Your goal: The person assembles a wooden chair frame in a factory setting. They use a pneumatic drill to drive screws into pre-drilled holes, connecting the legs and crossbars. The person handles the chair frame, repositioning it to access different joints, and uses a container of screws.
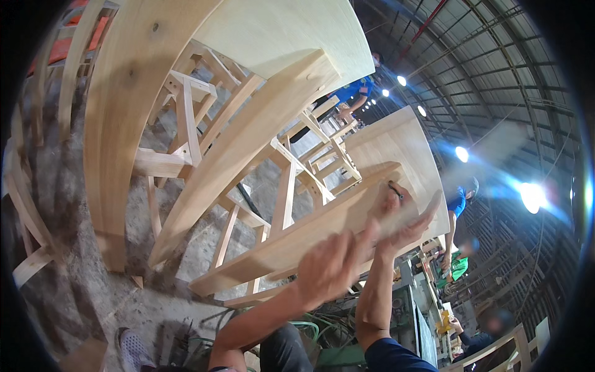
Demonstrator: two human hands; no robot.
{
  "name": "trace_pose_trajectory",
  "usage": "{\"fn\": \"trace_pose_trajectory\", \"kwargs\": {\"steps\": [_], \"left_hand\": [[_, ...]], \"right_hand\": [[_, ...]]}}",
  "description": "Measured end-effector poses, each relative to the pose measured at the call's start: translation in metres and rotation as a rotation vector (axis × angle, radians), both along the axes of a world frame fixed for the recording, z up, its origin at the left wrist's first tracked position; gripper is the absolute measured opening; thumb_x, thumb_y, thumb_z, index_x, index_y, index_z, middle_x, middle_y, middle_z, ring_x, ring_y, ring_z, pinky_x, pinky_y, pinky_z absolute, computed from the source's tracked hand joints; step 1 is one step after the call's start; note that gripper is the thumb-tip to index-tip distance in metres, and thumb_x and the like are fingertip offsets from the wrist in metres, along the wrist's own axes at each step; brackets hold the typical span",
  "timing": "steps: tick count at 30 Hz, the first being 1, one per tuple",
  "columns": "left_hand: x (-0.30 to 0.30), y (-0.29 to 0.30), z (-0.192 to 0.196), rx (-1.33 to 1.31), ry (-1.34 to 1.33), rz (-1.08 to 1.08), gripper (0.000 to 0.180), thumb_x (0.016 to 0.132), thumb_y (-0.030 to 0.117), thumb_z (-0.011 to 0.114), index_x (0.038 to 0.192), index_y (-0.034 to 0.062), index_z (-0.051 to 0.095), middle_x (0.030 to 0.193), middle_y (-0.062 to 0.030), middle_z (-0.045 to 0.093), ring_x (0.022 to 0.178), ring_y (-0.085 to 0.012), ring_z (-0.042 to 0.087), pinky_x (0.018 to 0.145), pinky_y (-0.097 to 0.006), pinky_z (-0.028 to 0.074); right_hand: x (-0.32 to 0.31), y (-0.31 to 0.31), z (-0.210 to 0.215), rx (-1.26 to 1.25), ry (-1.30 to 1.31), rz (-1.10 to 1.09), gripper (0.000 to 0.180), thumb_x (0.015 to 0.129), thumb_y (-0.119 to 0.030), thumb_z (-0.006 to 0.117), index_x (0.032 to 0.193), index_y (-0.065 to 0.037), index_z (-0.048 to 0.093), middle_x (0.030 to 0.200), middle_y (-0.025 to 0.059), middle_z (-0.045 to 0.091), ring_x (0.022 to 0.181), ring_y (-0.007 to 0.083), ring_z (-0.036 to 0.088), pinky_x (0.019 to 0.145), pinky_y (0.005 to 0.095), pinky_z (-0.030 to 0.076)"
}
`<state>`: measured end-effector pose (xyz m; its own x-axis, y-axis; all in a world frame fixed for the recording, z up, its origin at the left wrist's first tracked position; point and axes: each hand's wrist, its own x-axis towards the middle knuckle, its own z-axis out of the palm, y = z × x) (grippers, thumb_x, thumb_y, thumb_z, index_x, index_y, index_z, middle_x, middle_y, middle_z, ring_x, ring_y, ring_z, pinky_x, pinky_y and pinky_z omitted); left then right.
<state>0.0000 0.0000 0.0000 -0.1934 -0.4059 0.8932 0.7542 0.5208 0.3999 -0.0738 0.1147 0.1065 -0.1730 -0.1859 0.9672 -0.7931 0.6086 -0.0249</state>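
Note:
My left hand [331, 263] is in front of a pale wooden chair's long back post [273, 251]. Motion smears its fingers, so I cannot tell whether they hold anything. Close beside it, my right hand [406, 234] is raised with fingers stretched toward the curved wooden panel [396, 142] at the post's upper end; nothing shows in its grip. Near the top of that post is a small dark curved thing [395, 190], amid a blurred skin-coloured patch. Whether a hand touches it, I cannot make out.
More unfinished wooden chairs lean at left, with a large post [118, 124] and a pale panel [285, 31] nearest. Hoses [310, 325] lie by my legs, beside a metal machine frame [421, 316]. People work at right, one in a green shirt [457, 268].

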Motion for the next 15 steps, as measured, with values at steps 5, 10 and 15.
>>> {"fn": "trace_pose_trajectory", "kwargs": {"steps": [5, 10, 15], "left_hand": [[0.014, 0.002, 0.008, 0.147, 0.215, 0.029, 0.059, 0.08, -0.001, 0.066, 0.137, 0.0031, 0.055, 0.074, -0.0044, 0.05, 0.057, -0.0189, 0.054, 0.048, -0.032, 0.047], [-0.002, -0.005, 0.004, -0.031, -0.109, -0.051, 0.051, 0.081, -0.002, 0.065, 0.132, 0.0022, 0.06, 0.077, -0.0081, 0.057, 0.058, -0.0175, 0.059, 0.05, -0.03, 0.051], [-0.003, 0.005, 0.0, 0.031, 0.171, 0.065, 0.052, 0.079, 0.0, 0.066, 0.131, 0.0011, 0.06, 0.076, -0.0064, 0.053, 0.057, -0.018, 0.056, 0.046, -0.029, 0.047]], "right_hand": [[0.002, -0.002, 0.012, -0.034, -0.017, 0.034, 0.091, 0.088, 0.0, 0.071, 0.155, 0.002, 0.01, 0.102, 0.0202, 0.073, 0.075, 0.0145, 0.069, 0.064, 0.0213, 0.05], [-0.002, -0.003, 0.007, -0.014, 0.007, -0.048, 0.091, 0.088, -0.002, 0.072, 0.155, 0.003, 0.011, 0.103, 0.0202, 0.073, 0.079, 0.0161, 0.069, 0.067, 0.0228, 0.052], [-0.008, 0.001, 0.001, 0.02, 0.17, -0.16, 0.086, 0.087, -0.002, 0.073, 0.154, 0.003, 0.019, 0.098, 0.018, 0.073, 0.084, 0.0188, 0.071, 0.067, 0.0251, 0.055]]}}
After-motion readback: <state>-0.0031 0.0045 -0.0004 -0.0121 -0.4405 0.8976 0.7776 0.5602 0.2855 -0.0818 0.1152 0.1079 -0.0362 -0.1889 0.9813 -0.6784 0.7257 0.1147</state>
